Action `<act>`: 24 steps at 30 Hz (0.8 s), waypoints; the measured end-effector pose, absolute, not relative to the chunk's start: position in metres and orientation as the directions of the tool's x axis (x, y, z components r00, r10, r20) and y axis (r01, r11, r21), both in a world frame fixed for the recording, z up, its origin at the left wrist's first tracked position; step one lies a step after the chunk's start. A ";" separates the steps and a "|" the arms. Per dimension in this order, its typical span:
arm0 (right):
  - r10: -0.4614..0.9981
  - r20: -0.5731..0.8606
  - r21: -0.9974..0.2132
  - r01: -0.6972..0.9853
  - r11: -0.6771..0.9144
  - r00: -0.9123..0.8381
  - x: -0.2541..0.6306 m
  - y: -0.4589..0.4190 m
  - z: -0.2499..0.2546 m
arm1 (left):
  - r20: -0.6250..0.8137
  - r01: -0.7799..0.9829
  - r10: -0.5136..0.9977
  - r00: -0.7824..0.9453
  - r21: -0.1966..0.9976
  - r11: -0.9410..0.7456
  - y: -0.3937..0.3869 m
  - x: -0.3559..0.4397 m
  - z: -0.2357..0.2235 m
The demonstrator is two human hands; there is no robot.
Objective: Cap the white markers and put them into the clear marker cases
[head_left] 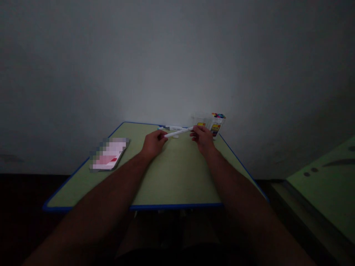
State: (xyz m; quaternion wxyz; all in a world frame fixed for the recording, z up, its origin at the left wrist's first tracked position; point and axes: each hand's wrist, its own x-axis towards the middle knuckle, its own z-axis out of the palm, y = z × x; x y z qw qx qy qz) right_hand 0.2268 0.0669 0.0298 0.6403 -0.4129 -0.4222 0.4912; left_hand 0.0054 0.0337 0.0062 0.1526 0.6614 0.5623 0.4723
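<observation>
Between my two hands, a slim white marker pen (179, 132) is held above the far half of the table, its right end a little higher. My left hand (154, 143) is closed on the left end. The right end sits in the closed fingertips of my right hand (203, 138). Behind the pen, more white pens (174, 128) lie near the table's back edge, partly hidden. A clear pack with colourful tips (217, 123) stands just beyond my right hand, beside another clear package (200, 121).
The pale green table (172, 177) has a blue rim and stands against a grey wall (172, 62). A flat stack (109, 154), blurred by pixels, lies at the left. A light green panel (327, 177) rises at the right. The room is dim.
</observation>
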 end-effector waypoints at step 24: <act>0.950 0.189 -0.969 -0.107 0.221 0.247 0.227 0.064 0.065 | 0.464 0.640 0.886 0.016 0.676 -0.365 0.039 0.005 -0.001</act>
